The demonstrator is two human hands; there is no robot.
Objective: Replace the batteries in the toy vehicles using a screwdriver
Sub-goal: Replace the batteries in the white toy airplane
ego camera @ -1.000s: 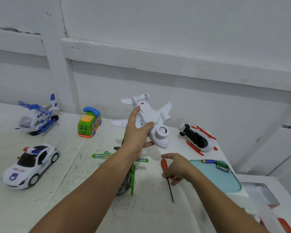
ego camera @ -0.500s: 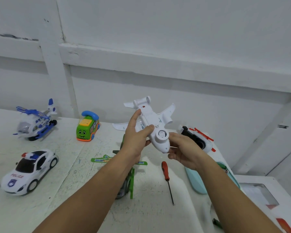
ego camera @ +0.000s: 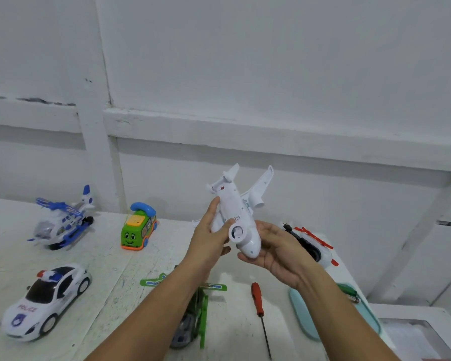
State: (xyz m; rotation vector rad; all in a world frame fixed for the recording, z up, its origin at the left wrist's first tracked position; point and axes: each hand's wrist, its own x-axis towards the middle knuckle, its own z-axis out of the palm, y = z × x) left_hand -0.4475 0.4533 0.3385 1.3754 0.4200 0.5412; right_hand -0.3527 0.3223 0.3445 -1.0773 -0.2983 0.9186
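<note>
Inspection of the white toy airplane (ego camera: 232, 201) looks to be the step in hand. It is held belly-up in the air between both hands, nose toward the person and tail pointing up and away. The left hand (ego camera: 208, 246) grips the fuselage, thumb laid across the underside just beside the round disc near the nose, the other fingers wrapped behind. The right hand (ego camera: 279, 248) cups the nose from below, palm up, fingers loosely curled along the far side of the body. Neither hand has a tool.

The red-handled screwdriver (ego camera: 257, 299) lies on the table below the right wrist, well apart from the fingertips. Beyond the right forearm sits a pale blue tray (ego camera: 301, 313), with green batteries (ego camera: 348, 290) partly hidden at its far end. Whether the belly cover carries a screw I cannot tell.

Next, I judge, the right hand must let go and reach down for the screwdriver, the left alone steadying the plane with its underside up.
</note>
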